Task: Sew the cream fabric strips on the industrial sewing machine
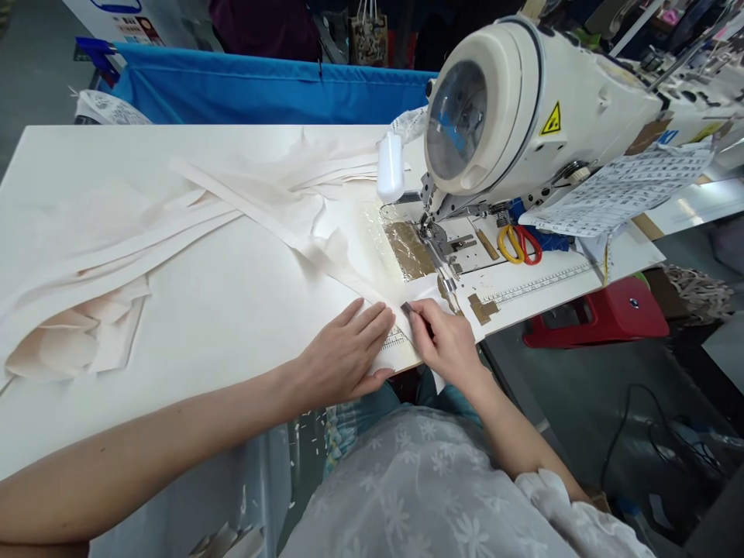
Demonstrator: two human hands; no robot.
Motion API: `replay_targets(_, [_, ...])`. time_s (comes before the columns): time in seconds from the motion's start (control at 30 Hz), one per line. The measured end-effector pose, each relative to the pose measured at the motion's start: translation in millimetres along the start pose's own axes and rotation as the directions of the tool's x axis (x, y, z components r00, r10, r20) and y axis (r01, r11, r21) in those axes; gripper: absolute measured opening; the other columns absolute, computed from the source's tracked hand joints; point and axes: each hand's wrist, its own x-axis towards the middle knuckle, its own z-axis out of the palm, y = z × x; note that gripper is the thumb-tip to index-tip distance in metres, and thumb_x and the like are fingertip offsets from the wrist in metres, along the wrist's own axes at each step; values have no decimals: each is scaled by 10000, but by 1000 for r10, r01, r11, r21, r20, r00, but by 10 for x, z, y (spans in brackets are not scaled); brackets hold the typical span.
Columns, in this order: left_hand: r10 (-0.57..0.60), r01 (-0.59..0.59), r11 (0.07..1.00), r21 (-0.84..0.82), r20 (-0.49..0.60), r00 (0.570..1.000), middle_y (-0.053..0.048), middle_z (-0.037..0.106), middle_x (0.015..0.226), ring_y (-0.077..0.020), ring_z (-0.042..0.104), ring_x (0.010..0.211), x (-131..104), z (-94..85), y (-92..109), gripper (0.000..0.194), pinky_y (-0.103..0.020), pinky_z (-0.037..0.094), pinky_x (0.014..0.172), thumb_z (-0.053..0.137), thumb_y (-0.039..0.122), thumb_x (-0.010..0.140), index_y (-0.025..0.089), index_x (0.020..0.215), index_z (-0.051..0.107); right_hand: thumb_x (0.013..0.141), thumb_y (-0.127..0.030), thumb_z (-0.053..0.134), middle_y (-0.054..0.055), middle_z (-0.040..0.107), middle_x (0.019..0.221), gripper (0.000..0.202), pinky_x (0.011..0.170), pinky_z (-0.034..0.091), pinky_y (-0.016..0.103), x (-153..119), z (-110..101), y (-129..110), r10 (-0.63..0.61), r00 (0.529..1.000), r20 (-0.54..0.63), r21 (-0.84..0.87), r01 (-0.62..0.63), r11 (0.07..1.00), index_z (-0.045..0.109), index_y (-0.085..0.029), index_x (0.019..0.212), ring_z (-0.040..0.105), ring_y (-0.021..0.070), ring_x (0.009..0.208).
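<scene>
My left hand (349, 353) lies flat with its fingers stretched out on the end of a long cream fabric strip (331, 263), near the table's front edge. Just to its right, my right hand (445, 341) is closed around a small dark flat piece (407, 308), whose kind I cannot make out. Its tip rests at the fabric, and a bit of white cloth hangs below that hand over the edge. Behind my right hand stands the sewing machine (494, 108), its needle area (430, 225) apart from both hands. More cream fabric (116, 256) is spread over the left of the table.
Yellow-and-red-handled scissors (519, 244) lie beside the machine bed. Printed paper sheets (625, 190) hang at the right. A ruler strip (540, 285) runs along the white table (232, 325). Blue cloth (279, 89) borders its back, and a red stool (598, 314) stands right.
</scene>
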Motion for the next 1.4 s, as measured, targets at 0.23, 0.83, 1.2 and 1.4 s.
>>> replay_targets(0.23, [8,-8,1000,0,17,1000,-194,556,1365,-351,450,1322,5,-10,16,555,-528,330,1099,406,435,997,75,1411,485,1000,-228,400,3,713,728,228,534,327,245,79,0,12,-80,995,56,-61,84,995,621,-179,1033,616,136,565])
replay_targets(0.83, [2,-3,998,-60,-13,1000,-209,525,1384,-344,451,1321,15,8,56,517,-505,338,1105,449,364,977,39,1376,490,975,-267,421,-23,632,644,191,536,341,239,-45,-157,94,42,998,42,60,-45,997,597,-203,941,545,127,506])
replay_targets(1.2, [21,-21,1000,-9,-16,1000,-179,562,1381,-326,456,1326,17,4,72,529,-496,338,1105,375,379,1005,31,1380,511,984,-232,395,10,694,693,233,534,295,249,117,-16,-21,-44,991,124,-91,55,994,619,-179,1023,593,150,563])
replay_targets(1.4, [13,-13,1000,5,-27,1000,-190,564,1369,-326,464,1311,21,1,70,529,-496,359,1079,410,377,990,32,1379,506,943,-222,422,-2,661,657,189,532,292,251,128,-201,19,-31,973,229,-40,41,998,608,-200,916,558,145,538])
